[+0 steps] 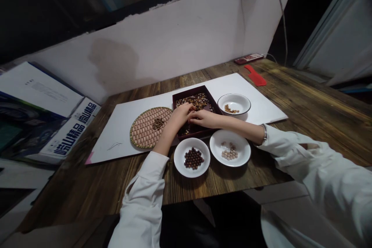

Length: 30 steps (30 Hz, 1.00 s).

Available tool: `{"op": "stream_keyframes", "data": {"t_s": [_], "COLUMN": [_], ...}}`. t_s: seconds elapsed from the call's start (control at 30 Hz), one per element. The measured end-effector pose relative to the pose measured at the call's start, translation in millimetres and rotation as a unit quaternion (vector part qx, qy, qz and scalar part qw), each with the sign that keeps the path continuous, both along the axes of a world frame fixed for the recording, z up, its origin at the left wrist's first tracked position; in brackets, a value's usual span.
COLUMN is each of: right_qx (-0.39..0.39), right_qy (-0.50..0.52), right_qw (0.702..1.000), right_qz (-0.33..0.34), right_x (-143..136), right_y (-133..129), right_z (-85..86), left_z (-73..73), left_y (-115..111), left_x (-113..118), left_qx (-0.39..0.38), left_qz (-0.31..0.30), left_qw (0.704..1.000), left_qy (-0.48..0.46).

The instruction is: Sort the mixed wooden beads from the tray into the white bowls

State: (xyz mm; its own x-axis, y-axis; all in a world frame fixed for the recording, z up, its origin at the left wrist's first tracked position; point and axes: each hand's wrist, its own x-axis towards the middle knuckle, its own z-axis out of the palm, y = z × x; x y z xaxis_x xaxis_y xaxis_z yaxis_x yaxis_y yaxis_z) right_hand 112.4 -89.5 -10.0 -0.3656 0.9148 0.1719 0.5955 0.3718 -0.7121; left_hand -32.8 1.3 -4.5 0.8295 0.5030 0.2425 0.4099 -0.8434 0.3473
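A dark red box [180,97] holds many mixed brown, tan and dark beads [194,101]. My left hand [183,111] and my right hand [202,118] meet over its near part, fingertips close together. The fingers of both are curled in; anything pinched between them is too small or hidden to tell. A round woven mat [142,131] beside my left wrist carries a small heap of brownish beads [158,123]. Nearer to me, a white bowl [178,158] has dark red-brown beads [193,158], and another white bowl [246,155] has pale beads [230,153].
Behind my right forearm stands a white dark-rimmed bowl [244,102] with yellow-brown beads [231,109]. A white board [110,131] lies under the mat and box. A red comb-like piece [255,76] and a phone [248,59] lie far right. Printed boxes [66,139] stand left.
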Motion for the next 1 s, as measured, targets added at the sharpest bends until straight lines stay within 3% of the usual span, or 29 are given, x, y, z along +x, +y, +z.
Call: {"op": "stream_keyframes", "data": {"t_s": [0.17,0.37,0.67,0.8,1.0], "right_qx": [0.032,-0.023,-0.023,-0.015,-0.067], "right_qy": [-0.011,-0.064,-0.091,-0.126,-0.213], "right_qw": [0.999,0.997,0.996,0.992,0.975], "right_qz": [0.021,-0.034,-0.010,-0.001,-0.009], "right_x": [1,2,5,3,-6], "right_y": [4,3,3,1,-9], "right_z": [-7.8,-11.7,-17.4,-11.5,10.1], "left_z": [-1.1,0.3,7.3,6.4,4.4], "left_y": [1,0,-12,-11,-7], "left_x": [1,2,2,2,0], "left_qx": [-0.002,-0.012,0.039,-0.010,-0.126], "left_qz": [-0.006,-0.012,-0.052,-0.060,-0.066], "left_qw": [0.999,0.997,0.998,0.998,0.986], "left_qy": [-0.033,-0.070,0.004,-0.032,-0.087]}}
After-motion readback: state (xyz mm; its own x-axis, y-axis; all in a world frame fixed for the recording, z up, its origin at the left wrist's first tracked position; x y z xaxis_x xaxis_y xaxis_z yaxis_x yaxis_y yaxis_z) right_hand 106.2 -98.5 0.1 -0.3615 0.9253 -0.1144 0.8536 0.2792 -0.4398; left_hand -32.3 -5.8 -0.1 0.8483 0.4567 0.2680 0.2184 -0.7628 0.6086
